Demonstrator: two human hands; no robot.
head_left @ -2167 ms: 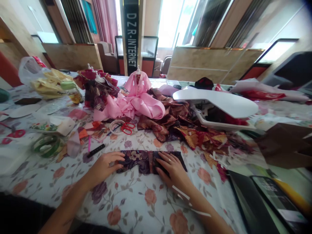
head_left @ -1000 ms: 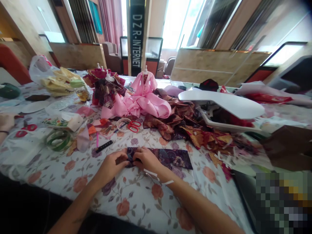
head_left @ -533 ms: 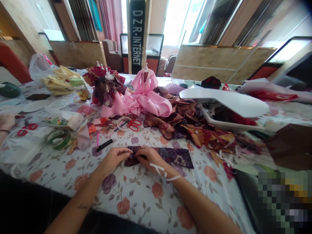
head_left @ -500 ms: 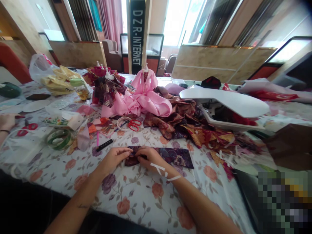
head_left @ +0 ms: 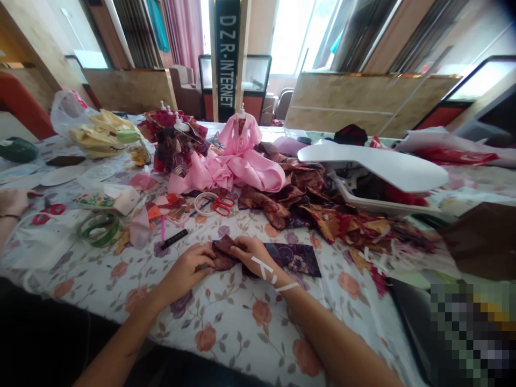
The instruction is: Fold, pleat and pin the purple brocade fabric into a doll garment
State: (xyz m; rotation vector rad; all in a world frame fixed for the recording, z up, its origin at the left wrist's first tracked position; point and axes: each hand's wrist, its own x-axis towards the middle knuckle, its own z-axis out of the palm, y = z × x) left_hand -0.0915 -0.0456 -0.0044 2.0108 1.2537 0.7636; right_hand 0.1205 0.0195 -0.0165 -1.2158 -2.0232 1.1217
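A dark purple patterned strip of fabric (head_left: 296, 258) lies flat on the flowered tablecloth in front of me. Its left end is turned over, so the plainer brown underside (head_left: 224, 253) shows. My left hand (head_left: 192, 271) grips the left edge of that turned part, fingers bent and the thumb below. With thumb and fingers closed, my right hand (head_left: 253, 253) holds the fold from the right. White tape strips (head_left: 263, 270) are stuck across the back of this hand and wrist. The fabric right under both sets of fingertips is hidden.
Beyond the strip lie a black ruler (head_left: 174, 239), red-handled scissors (head_left: 223, 206) and tape rolls (head_left: 100, 229). Pink cloth (head_left: 258, 173), a small dressed form (head_left: 241, 131) and brown fabric (head_left: 298, 185) are heaped behind. Another person's hand (head_left: 14, 202) rests at the left edge.
The strip's left end has been folded over toward the right, baring its brown underside. My left hand has dropped slightly nearer me; my right hand has lifted a little.
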